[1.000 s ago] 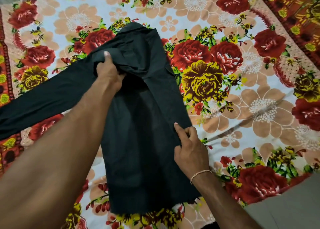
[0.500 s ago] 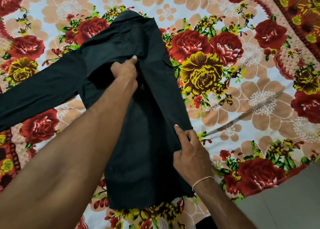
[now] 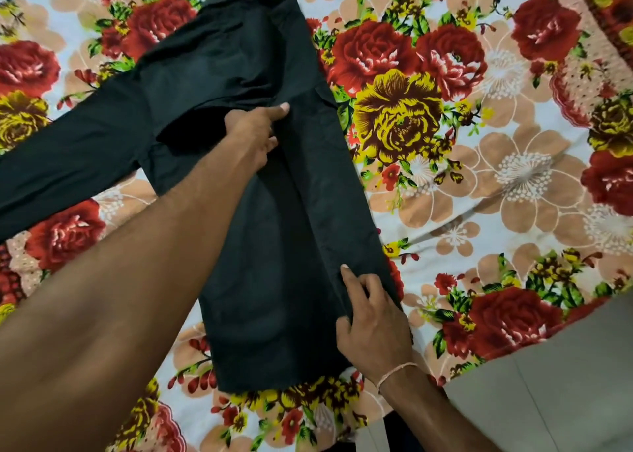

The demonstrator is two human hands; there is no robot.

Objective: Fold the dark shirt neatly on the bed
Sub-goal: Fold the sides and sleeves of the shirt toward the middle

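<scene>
You are looking at a dark shirt of matt woven cloth, lying smooth with soft creases. The floral bedsheet is showing as printed cotton-like fabric, matt and lightly wrinkled. A thin thread bracelet is looking fibrous.

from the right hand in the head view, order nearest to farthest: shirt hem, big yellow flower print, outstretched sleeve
1. Dark shirt's bottom hem, just below-left of the right hand.
2. Large yellow flower print on the bedsheet, above it.
3. Outstretched dark sleeve, far left.

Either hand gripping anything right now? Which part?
Left hand pinches the dark shirt at mid-body, below the shoulder; right hand pinches its folded right edge near the hem.
</scene>
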